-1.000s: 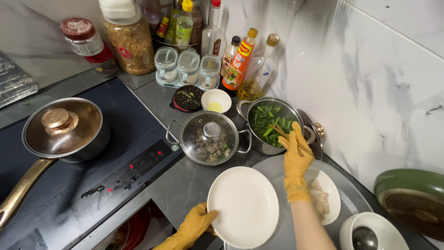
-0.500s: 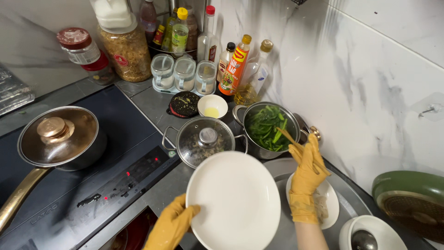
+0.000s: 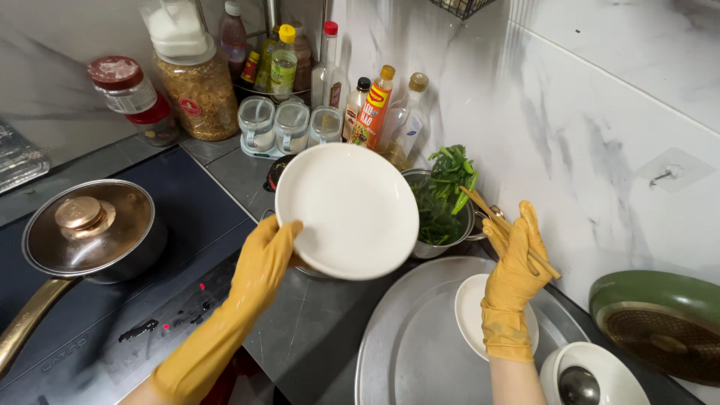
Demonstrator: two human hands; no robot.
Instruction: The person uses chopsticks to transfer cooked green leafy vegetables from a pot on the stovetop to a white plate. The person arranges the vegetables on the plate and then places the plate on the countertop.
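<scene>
Both my hands wear yellow rubber gloves. My left hand (image 3: 264, 255) grips a large white plate (image 3: 346, 210) by its lower left rim and holds it tilted up beside a steel pot (image 3: 442, 247). My right hand (image 3: 514, 262) holds wooden chopsticks (image 3: 495, 222) that lift a bunch of cooked green vegetables (image 3: 452, 174) above the pot. More greens lie inside the pot, partly hidden by the plate.
A lidded saucepan (image 3: 94, 234) sits on the black cooktop (image 3: 112, 315) at left. Jars and sauce bottles (image 3: 315, 90) line the back wall. A round steel tray (image 3: 420, 352) holds a small white plate (image 3: 472, 315). A white bowl with a ladle (image 3: 592, 379) and a green pan (image 3: 660, 319) are at right.
My left hand raised the white plate from the counter and brought it up beside the pot. My right hand lifted greens out of the pot with the chopsticks.
</scene>
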